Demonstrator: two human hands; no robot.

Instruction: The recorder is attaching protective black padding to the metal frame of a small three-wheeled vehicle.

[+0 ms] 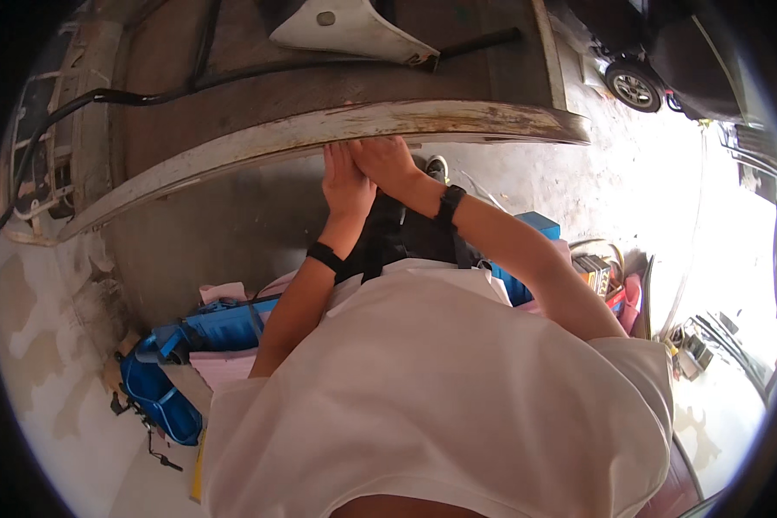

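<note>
My two hands meet just below the near edge of a worn metal-rimmed table (259,142). My left hand (349,187) points away from me, its fingers close together. Overlapping it from the right is my right hand (390,166), with its fingers bent over toward the left one. Both hands look closed, and the rim hides the fingertips. Whatever they hold, if anything, does not show. Beyond the rim, on the tabletop, lies a white curved panel (345,30) with an oval hole. A black cable (233,78) runs across the top to the left.
Blue machine parts (224,328) and pink sheets (211,367) lie to my left. A blue box (537,226) and assorted goods (597,274) stand on the right. A dark vehicle with a wheel (633,86) is at the far right. My shoe (438,167) shows beneath the table.
</note>
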